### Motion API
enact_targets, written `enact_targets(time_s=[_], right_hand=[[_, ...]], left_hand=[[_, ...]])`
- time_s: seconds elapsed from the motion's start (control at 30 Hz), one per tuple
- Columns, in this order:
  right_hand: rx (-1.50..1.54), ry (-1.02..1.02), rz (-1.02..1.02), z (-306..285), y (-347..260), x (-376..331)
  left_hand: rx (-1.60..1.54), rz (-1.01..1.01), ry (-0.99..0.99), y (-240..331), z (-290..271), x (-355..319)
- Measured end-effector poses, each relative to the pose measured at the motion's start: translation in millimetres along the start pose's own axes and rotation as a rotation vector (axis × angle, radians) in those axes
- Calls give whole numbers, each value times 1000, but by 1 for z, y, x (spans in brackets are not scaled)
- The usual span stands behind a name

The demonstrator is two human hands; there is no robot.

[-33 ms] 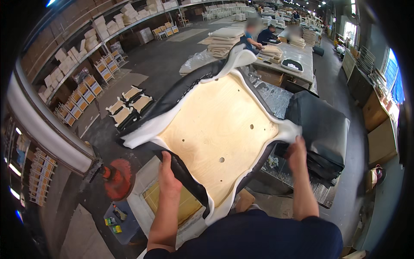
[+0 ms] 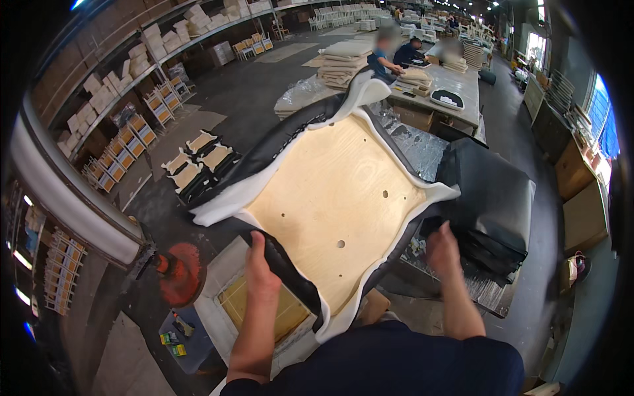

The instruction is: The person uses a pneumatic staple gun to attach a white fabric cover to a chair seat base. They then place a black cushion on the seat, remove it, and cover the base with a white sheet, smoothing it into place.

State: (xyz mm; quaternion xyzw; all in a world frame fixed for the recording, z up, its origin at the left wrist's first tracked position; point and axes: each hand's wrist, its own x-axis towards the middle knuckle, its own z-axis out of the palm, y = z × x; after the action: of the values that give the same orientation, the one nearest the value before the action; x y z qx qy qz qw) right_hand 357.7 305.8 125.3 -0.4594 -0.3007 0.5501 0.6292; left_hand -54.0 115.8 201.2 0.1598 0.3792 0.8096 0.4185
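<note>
Chair seat (image 2: 343,198) of pale wood, with a few round holes, is held tilted in front of the person, its bare board facing up; a black cover (image 2: 287,267) with a white lining (image 2: 228,206) wraps its sides and stands up loosely at the corners, probably because the edges are unfastened. The left hand (image 2: 262,280) grips the near left edge, thumb over the cover and the other fingers hidden behind, apparently to carry the weight. The right hand (image 2: 444,252) is blurred just beside the right edge, its fingers partly curled; whether they touch the cover, I cannot tell. Below lies a white-rimmed surface with a yellow middle (image 2: 238,297), perhaps padded to spare the cover; contact with the seat is hidden. To the left are a red disc (image 2: 181,274) and small green-and-yellow boxes (image 2: 170,338), seemingly kept within reach. On the right a black stack (image 2: 489,191) sits beside the seat, likely for easy picking. Farther off, similar seats (image 2: 191,171) lie on the floor, board side up, and co-workers (image 2: 382,65) sit at a long surface (image 2: 465,89) near piled pale pads (image 2: 343,66).
</note>
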Motion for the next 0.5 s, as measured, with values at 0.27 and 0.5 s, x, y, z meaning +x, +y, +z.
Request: enact_targets(time_s=[0.27, 0.5], right_hand=[[566, -341, 724, 40, 131, -89], [515, -289, 765, 46, 131, -38]], left_hand=[[44, -275, 159, -61, -5, 46], [-99, -396, 246, -118, -37, 64]])
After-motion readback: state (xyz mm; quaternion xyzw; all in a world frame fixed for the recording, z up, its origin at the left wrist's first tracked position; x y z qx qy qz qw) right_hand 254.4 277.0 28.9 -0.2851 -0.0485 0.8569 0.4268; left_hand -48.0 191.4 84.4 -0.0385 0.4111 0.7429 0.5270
